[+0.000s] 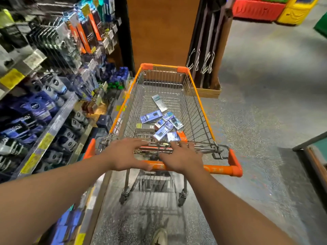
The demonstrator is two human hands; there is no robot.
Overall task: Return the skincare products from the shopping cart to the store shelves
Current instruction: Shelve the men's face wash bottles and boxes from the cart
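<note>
A wire shopping cart (200, 106) with orange trim stands in front of me. Several boxed skincare products lie in its basket: blue boxes (163, 130) near my end and a silver-teal box (159, 102) farther in. Both my arms reach forward over the orange handle (217, 168). My left hand (128, 153) hovers over the handle with its fingers spread and holds nothing. Beside it, my right hand (183, 157) is also spread and empty, its fingertips at the folded child seat just short of the nearest boxes. The store shelves (53, 121) run along the left.
The left shelves hold dark tubes, blue bottles and hanging packs, with yellow price tags on the edges. A brown pillar (159, 32) stands beyond the cart, with a cardboard box of dark items (205, 92) to its right. Open grey floor (265, 103) lies right. My shoe (160, 236) shows below.
</note>
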